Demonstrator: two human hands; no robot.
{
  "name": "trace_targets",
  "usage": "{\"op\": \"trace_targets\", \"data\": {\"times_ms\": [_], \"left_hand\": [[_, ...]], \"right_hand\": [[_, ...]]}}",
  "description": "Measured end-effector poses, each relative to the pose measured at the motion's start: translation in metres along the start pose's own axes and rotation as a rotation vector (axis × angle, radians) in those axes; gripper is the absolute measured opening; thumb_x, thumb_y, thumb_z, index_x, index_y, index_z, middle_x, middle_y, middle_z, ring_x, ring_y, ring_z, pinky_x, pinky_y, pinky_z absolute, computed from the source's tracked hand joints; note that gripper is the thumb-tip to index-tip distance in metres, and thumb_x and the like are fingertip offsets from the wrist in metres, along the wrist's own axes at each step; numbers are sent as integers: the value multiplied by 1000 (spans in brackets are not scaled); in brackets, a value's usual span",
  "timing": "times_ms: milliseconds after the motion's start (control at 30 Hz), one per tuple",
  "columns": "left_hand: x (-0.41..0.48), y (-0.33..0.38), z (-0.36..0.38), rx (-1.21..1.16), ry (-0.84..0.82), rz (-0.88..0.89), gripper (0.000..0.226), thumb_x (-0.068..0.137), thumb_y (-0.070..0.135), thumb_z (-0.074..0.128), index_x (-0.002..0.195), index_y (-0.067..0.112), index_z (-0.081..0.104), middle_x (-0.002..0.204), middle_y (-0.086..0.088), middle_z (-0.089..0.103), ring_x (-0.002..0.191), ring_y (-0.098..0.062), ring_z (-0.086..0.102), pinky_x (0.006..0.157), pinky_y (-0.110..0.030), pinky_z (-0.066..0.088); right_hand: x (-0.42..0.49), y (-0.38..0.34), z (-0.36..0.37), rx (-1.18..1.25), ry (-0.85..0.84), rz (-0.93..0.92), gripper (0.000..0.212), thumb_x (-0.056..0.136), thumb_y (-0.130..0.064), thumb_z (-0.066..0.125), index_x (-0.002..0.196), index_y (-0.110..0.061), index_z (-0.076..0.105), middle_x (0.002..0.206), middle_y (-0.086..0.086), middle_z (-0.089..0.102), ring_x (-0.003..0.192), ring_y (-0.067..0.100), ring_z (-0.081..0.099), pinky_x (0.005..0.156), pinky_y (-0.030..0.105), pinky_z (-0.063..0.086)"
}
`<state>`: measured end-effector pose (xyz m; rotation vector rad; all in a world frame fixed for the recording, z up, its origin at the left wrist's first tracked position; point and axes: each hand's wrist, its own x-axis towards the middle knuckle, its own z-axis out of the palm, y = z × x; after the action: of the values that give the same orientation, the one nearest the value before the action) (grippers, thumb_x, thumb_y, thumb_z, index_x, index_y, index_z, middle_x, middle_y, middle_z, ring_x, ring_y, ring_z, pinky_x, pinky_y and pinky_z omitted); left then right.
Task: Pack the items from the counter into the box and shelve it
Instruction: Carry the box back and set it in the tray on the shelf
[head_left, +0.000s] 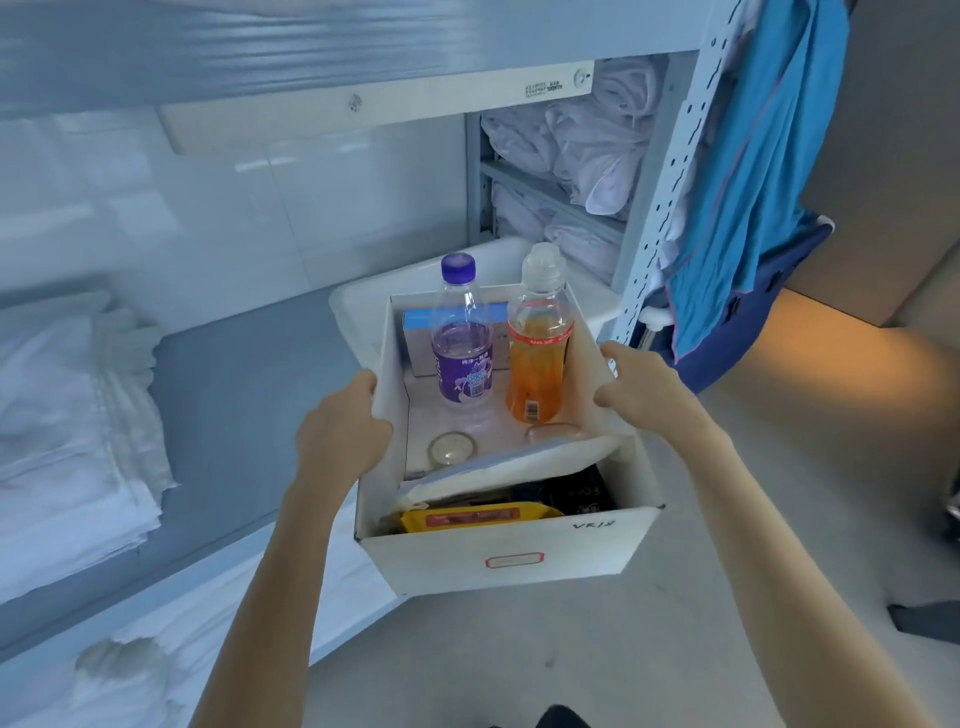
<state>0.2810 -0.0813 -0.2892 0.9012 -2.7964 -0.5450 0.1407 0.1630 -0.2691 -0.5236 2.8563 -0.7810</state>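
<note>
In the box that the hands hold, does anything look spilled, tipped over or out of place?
Nothing is spilled. The purple bottle and orange bottle stand upright, caps on, in the box. Only the white padded bag lies slanted, over the yellow packet.

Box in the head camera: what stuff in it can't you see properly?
Head view:
Yellow packet: mostly covered by the white padded bag.
Dark item beside it: shadowed, unidentifiable.
Blue carton: print blocked by the purple bottle.
Label on the box: too blurred to read.
</note>
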Motion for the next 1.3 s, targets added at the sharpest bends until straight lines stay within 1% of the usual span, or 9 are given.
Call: {"op": "trace_targets", "data": {"times_ms": [100, 233, 367, 533, 667, 867, 1000, 1167, 1300], "left_hand": [[32, 8, -1, 6, 10, -18, 27, 82, 9, 54, 107, 13, 47, 86, -10, 56, 78, -30, 50, 62, -32, 35], [76, 20, 1, -12, 45, -59, 26, 82, 7, 53, 107, 11, 47, 85, -9, 52, 80, -31, 50, 62, -32, 36], [115, 32, 4, -34, 97, -107, 29, 82, 7, 52, 110, 8, 49, 97, -15, 59, 81, -32, 50, 62, -32, 36], [159, 46, 16, -71, 163, -202, 25, 83, 10, 49, 108, 10, 50, 104, -16, 61, 92, -37, 56, 67, -34, 40], [194, 52, 28, -94, 199, -280, 29, 82, 9, 49, 111, 12, 50, 107, -14, 61, 94, -35, 56, 66, -32, 39], [236, 47, 48, -118, 239, -397, 34, 79, 5, 49, 112, 14, 50, 102, -11, 62, 84, -31, 52, 63, -30, 36], [255, 39, 56, -123, 201, -473, 33, 82, 7, 50, 113, 14, 48, 103, -11, 61, 88, -29, 55, 66, -32, 40], [278, 30, 60, -134, 125, -540, 28, 83, 8, 51, 110, 13, 51, 105, -10, 61, 95, -29, 57, 70, -30, 41], [290, 25, 67, -116, 122, -555, 27, 84, 8, 48, 110, 14, 50, 105, -9, 60, 86, -25, 54, 67, -30, 39]], "right_hand": [[41, -5, -6, -21, -24, -37, 32, 82, -9, 50, 113, -3, 46, 97, 16, 54, 86, 35, 51, 62, 33, 34], [97, -16, -15, -32, -50, -130, 25, 78, -4, 53, 103, -1, 51, 86, 13, 54, 77, 30, 49, 51, 27, 30], [152, -26, -17, -1, -63, -252, 9, 88, -10, 48, 89, -1, 52, 72, 5, 52, 78, 27, 48, 55, 29, 28], [225, -33, -13, -1, -117, -325, 11, 81, -2, 53, 91, 0, 55, 80, 10, 55, 81, 28, 51, 56, 29, 33], [282, -39, -4, 4, -117, -406, 25, 75, 2, 55, 100, 4, 59, 97, 21, 64, 91, 36, 58, 73, 41, 48], [351, -46, 22, -7, -194, -403, 32, 77, -3, 59, 108, -5, 56, 97, 14, 60, 86, 29, 55, 67, 33, 40], [379, -53, 45, 24, -260, -392, 43, 79, -5, 60, 121, -12, 53, 114, 12, 61, 102, 30, 56, 77, 35, 44], [405, -63, 69, -24, -309, -370, 34, 78, -4, 60, 112, -7, 57, 115, 14, 61, 104, 31, 55, 79, 34, 43], [419, -63, 83, -25, -300, -361, 33, 80, -4, 59, 112, -10, 57, 117, 13, 60, 105, 31, 55, 76, 31, 40]]}}
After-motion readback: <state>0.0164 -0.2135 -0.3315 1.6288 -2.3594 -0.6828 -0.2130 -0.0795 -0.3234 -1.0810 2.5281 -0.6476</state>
